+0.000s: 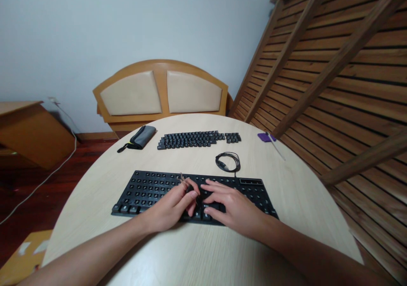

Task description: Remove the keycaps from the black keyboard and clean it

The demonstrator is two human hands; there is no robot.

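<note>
A black keyboard (149, 186) lies across the near part of the table, most of its key sockets bare, with some keycaps along its front row. My left hand (173, 203) is closed over its middle, pinching what looks like a wire keycap puller (182, 179); thin prongs poke up past the fingers, and the rest is mostly hidden. Just beside it, my right hand (229, 203) rests on the keyboard, fingers apart and slightly bent, its thumb near the front keys. Behind the keyboard, loose black keycaps (190, 139) are laid out in rows.
The keyboard's coiled cable (228, 162) sits behind it. A grey-black pouch (142, 137) lies at the table's back left. Toward the right edge is a purple item (266, 137) with a thin rod (277, 147). Wooden slats (343, 95) lean on the right, beside the round table (104, 167).
</note>
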